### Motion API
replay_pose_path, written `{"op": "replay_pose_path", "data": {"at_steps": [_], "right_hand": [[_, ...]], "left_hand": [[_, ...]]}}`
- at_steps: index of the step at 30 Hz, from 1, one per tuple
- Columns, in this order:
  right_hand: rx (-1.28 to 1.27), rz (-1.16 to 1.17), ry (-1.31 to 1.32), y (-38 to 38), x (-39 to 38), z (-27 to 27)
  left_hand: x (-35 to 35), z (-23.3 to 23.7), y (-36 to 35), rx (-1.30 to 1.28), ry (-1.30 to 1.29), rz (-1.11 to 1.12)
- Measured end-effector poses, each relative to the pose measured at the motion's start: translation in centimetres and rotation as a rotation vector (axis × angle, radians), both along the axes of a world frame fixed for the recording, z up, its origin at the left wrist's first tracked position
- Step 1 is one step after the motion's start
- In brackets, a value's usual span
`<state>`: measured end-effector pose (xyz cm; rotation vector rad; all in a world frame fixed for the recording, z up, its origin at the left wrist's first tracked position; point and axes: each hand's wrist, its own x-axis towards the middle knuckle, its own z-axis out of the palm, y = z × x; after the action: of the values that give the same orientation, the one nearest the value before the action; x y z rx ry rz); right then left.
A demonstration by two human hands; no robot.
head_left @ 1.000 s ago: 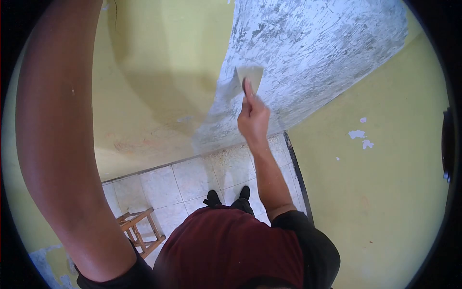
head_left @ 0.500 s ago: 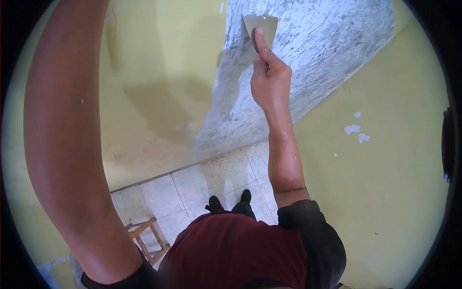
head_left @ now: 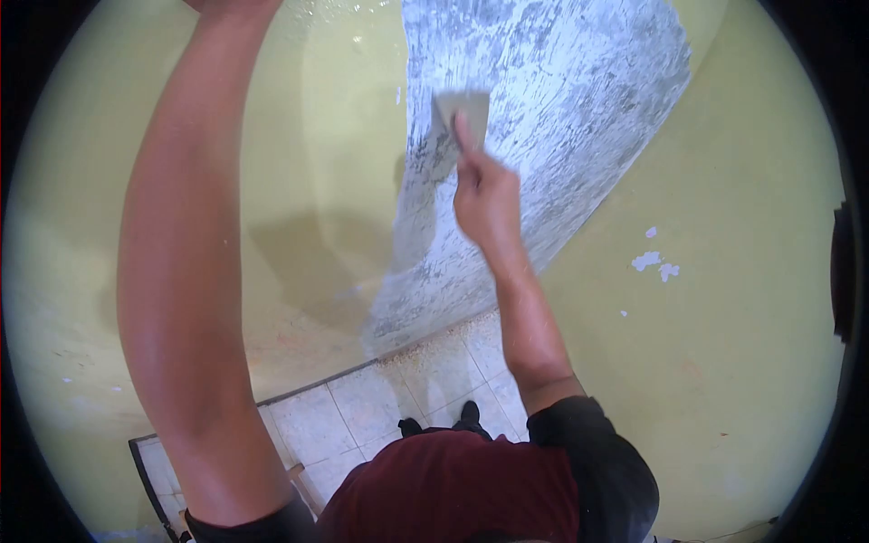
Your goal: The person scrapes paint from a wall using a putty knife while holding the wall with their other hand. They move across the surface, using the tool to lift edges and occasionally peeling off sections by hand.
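Note:
My right hand (head_left: 487, 195) is closed round a putty knife (head_left: 463, 109), its index finger stretched along the wide, pale blade. The blade lies over the scraped, grey-white patch (head_left: 552, 100) of the wall, near the patch's left edge, and is slightly blurred. Yellow-green paint (head_left: 335, 136) covers the wall left of the patch. My left arm reaches up along the left side; only a bit of my left hand (head_left: 195, 4) shows at the top edge, its fingers out of sight.
A pale tiled floor (head_left: 371, 403) with crumbs along the wall's foot lies below, with my dark shoes on it. Part of a wooden stool (head_left: 306, 487) shows beside my left arm. The right wall (head_left: 706, 362) has small chipped spots. A dark object (head_left: 843, 271) stands at the far right.
My right hand and the putty knife appear lower and further left. My left arm has shifted right in view, and more wall shows at the top. The stool is now mostly hidden.

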<state>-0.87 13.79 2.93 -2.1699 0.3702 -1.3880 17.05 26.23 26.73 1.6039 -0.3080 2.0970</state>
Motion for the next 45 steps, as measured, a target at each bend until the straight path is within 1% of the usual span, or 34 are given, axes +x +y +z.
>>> {"op": "replay_pose_path", "data": {"at_steps": [1, 2, 3, 5, 6, 7, 9, 10, 11, 13, 15, 16, 17, 19, 20, 21, 22, 23, 24, 26, 27, 29, 31, 33, 36, 39, 40, 41, 43, 45], "right_hand": [[0.001, 0.022, -0.052, -0.2, 0.6, -1.7], [-0.043, 0.002, -0.043, -0.2, 0.7, -0.5], [-0.079, -0.023, -0.031, -0.3, 0.6, 1.2], [-0.044, -0.037, 0.032, -0.3, 0.6, 6.9], [-0.064, -0.023, -0.007, -0.4, 0.9, 8.8], [-0.066, -0.025, -0.007, -0.4, 0.8, 8.7], [-0.151, -0.089, 0.063, -0.1, 0.5, 7.6], [-0.159, -0.071, 0.066, 0.2, 0.3, 5.5], [-0.177, -0.028, -0.019, 1.1, 0.7, 4.7], [-0.178, -0.075, 0.035, 0.3, 1.2, 6.0], [-0.125, -0.090, 0.063, 1.1, 1.2, 11.5], [-0.070, -0.099, 0.092, 1.3, 1.1, 13.0], [-0.065, -0.102, 0.097, 1.2, 0.9, 12.2], [-0.177, -0.116, 0.030, 0.3, 0.7, 9.4], [-0.142, -0.105, 0.076, 0.2, 0.3, 7.4], [-0.153, -0.099, 0.067, 0.1, 0.6, 7.7], [-0.188, -0.104, 0.036, 0.0, 0.9, 8.1], [-0.211, -0.116, 0.014, -0.1, 1.0, 8.2], [-0.190, -0.131, 0.076, 0.7, 0.8, 11.2], [-0.226, -0.130, 0.057, 0.9, 1.4, 16.9], [-0.265, -0.125, 0.032, 1.0, 1.7, 18.5], [-0.299, -0.155, 0.059, 1.0, 1.3, 18.6], [-0.341, -0.219, 0.124, 1.2, 0.6, 16.5], [-0.326, -0.205, 0.114, 0.9, 0.7, 15.5], [-0.362, -0.233, 0.118, 2.0, 1.3, 20.0], [-0.357, -0.255, 0.173, 1.8, 0.6, 20.0], [-0.385, -0.302, 0.230, 1.9, 0.2, 18.4], [-0.383, -0.307, 0.224, 1.9, 0.2, 17.3], [-0.379, -0.330, 0.220, 1.7, 0.6, 16.5], [-0.328, -0.333, 0.253, 2.8, 0.3, 19.2]], "left_hand": [[-0.1, 0.2, 0.1, -0.014, -0.010, 0.003], [-0.3, 0.2, 0.0, -0.017, 0.006, -0.007], [-0.5, 0.1, -0.1, -0.012, 0.024, -0.021], [-0.4, 0.1, 0.0, -0.005, 0.007, -0.045], [-0.4, 0.0, 0.1, 0.003, -0.012, -0.064], [-0.5, 0.0, 0.1, 0.001, -0.012, -0.066], [-0.7, 0.0, 0.0, -0.017, 0.030, -0.059], [-0.7, -0.1, -0.1, -0.025, 0.022, -0.059], [-0.7, -0.3, -0.2, -0.030, 0.028, -0.035], [-0.2, 0.2, 0.1, -0.044, 0.027, -0.004], [0.5, 0.1, 0.1, -0.030, -0.023, -0.042], [0.3, -0.1, 0.0, -0.029, -0.016, -0.046], [-0.1, -0.3, 0.0, -0.028, 0.007, -0.051], [-0.7, 0.0, 0.2, -0.037, 0.013, -0.052], [-0.8, -0.1, 0.1, -0.025, 0.048, -0.055], [-0.9, -0.1, 0.3, -0.022, 0.083, -0.051], [-0.8, 0.3, 0.6, -0.037, 0.075, -0.042], [-0.9, 0.2, 0.5, -0.037, 0.047, -0.081], [-1.0, -0.1, 0.3, -0.032, 0.022, -0.124], [-1.1, -0.3, 0.3, -0.033, 0.012, -0.145], [-0.9, -0.1, 0.4, -0.036, -0.005, -0.161], [-0.3, 0.1, 0.8, -0.037, -0.026, -0.173], [-0.3, -0.1, 0.6, -0.028, -0.046, -0.201], [-0.1, 0.1, 0.9, -0.027, -0.053, -0.232], [-0.2, 0.0, 1.0, -0.035, -0.063, -0.255], [0.0, 0.1, 1.1, -0.036, -0.075, -0.275], [-0.1, -0.1, 1.0, -0.032, -0.079, -0.279], [-0.3, -0.2, 1.0, -0.025, -0.068, -0.287], [-0.1, 0.2, 1.3, -0.037, -0.060, -0.283], [0.0, 0.1, 0.9, -0.042, -0.077, -0.262]]}}
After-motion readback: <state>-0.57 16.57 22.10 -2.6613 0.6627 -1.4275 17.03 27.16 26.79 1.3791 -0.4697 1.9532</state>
